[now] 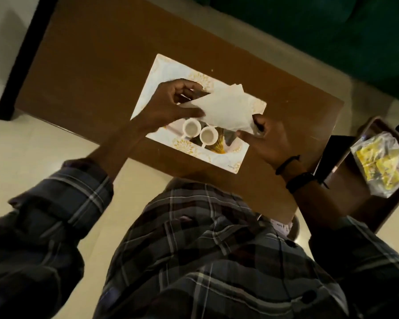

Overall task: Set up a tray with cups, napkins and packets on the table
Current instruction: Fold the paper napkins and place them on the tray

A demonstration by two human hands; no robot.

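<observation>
Your left hand (171,104) pinches the napkins' (226,111) left corner | your right hand (266,139) grips their near-right edge | napkins held above the tray (161,74), over the two cups (199,131).

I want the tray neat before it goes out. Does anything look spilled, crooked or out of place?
No spill or damage shows. The two cups stand upright, side by side on the tray. Both hands hold the napkins above it, not yet laid down. The packets bag sits off the tray, at the right.
</observation>
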